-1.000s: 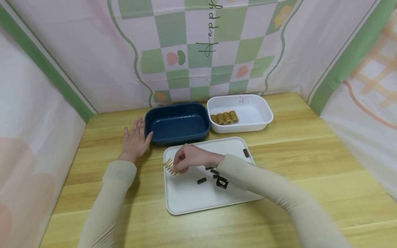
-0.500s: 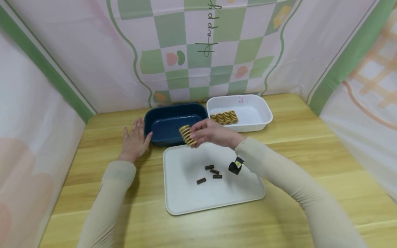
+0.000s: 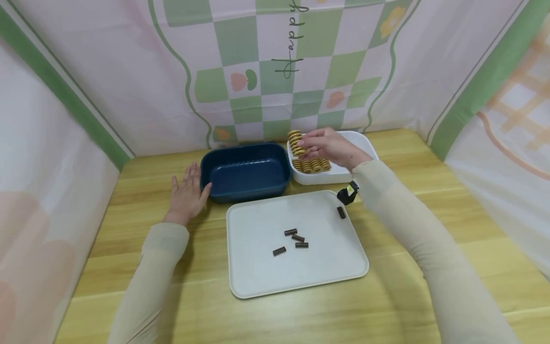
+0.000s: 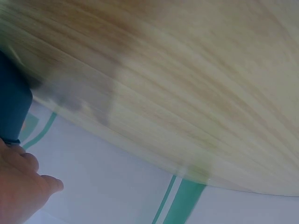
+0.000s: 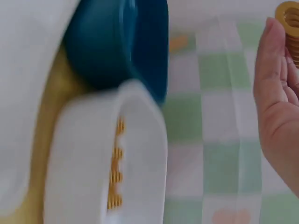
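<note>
Above the left end of the white bin (image 3: 354, 169), my right hand (image 3: 328, 145) pinches a gold coil spring (image 3: 295, 142) between thumb and fingers. In the right wrist view the same spring (image 5: 290, 21) shows its round open end beside the fingertips. Several gold springs (image 3: 315, 165) lie side by side in that bin. My left hand (image 3: 187, 193) rests with fingers straight against the left side of the dark blue bin (image 3: 247, 193). On the white tray (image 3: 258, 279) lie several small dark springs, one of them (image 3: 279, 251) apart from a loose cluster (image 3: 298, 238).
One more dark spring (image 3: 341, 212) lies by the tray's right edge. The two bins stand side by side behind the tray on the wooden table (image 3: 429, 205). A patterned curtain (image 3: 275, 105) hangs close behind them, with further cloth at both sides.
My right hand has lifted the gold spring off the tray's left side and carried it up and right, past the dark blue bin, to over the white bin. My left hand has stayed put.
</note>
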{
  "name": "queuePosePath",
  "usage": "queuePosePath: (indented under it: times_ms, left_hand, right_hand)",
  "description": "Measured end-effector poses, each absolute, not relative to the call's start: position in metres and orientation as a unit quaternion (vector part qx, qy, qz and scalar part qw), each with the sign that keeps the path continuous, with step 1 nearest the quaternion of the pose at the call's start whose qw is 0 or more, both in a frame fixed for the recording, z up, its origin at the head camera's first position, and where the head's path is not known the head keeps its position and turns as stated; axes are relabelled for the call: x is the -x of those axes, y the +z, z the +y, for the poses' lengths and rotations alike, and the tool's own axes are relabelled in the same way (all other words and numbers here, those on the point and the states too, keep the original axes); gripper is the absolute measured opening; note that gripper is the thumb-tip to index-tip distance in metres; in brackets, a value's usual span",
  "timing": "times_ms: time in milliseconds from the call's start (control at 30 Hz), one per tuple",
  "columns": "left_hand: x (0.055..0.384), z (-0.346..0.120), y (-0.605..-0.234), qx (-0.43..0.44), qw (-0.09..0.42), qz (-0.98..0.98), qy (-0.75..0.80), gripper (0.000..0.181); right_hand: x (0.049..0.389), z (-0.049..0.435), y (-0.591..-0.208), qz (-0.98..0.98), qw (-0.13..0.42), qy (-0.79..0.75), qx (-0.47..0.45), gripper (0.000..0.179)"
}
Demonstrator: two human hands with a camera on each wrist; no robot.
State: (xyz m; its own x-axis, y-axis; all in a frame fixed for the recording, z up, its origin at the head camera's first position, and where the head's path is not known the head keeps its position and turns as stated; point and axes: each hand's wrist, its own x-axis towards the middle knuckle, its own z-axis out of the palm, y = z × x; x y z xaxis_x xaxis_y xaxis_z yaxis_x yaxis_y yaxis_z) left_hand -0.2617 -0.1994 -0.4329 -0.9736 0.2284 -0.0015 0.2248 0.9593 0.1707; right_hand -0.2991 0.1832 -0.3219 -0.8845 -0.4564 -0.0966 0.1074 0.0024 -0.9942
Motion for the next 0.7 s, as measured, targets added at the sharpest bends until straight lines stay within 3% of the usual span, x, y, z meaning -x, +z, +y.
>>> queuePosePath:
  times_ms: [367, 567, 700]
  left_hand:
    - [0.263, -0.198, -0.431, -0.114, 0.011, 0.99, 0.086, 0.07]
    - [0.262, -0.199, -0.433, -0.114, 0.018, 0.99, 0.084, 0.07]
    - [0.262, -0.199, -0.433, -0.114, 0.015, 0.99, 0.085, 0.069]
  right_hand:
    - [0.335, 0.253, -0.363, 0.831, 0.121, -0.542, 0.011, 0.015]
    - [0.339, 0.264, -0.378, 0.931, 0.067, -0.357, -0.028, 0.039]
    - [0.342, 0.264, -0.386, 0.957, 0.063, -0.282, -0.029, 0.039]
